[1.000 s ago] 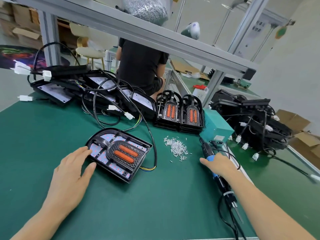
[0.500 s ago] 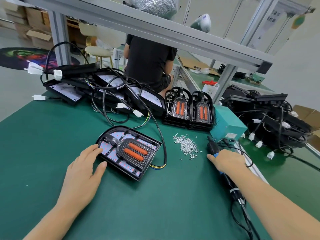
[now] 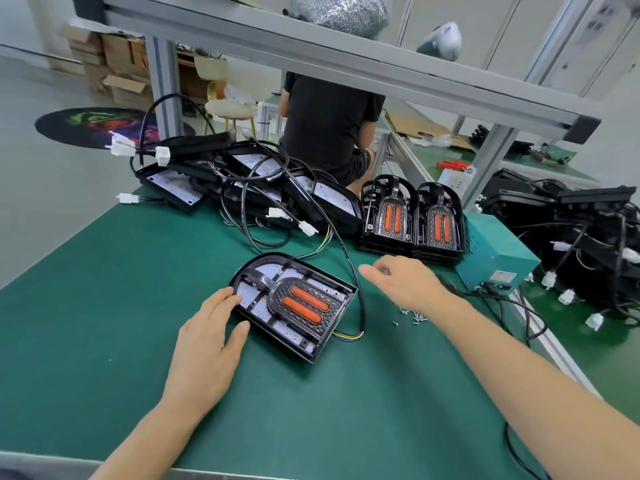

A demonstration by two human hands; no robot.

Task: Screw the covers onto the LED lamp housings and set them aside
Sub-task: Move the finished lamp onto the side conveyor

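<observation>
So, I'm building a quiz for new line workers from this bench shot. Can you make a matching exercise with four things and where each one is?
Things:
1. left hand
2. right hand
3. teal box
4. stacked covers

Places:
A. left of the teal box, at the back of the mat
B. resting on the lamp housing's rounded end
C. right edge of the bench, beside the black housing pile
D. raised over the loose screws

Pairs: 1-B, 2-D, 3-C, 4-A
</observation>
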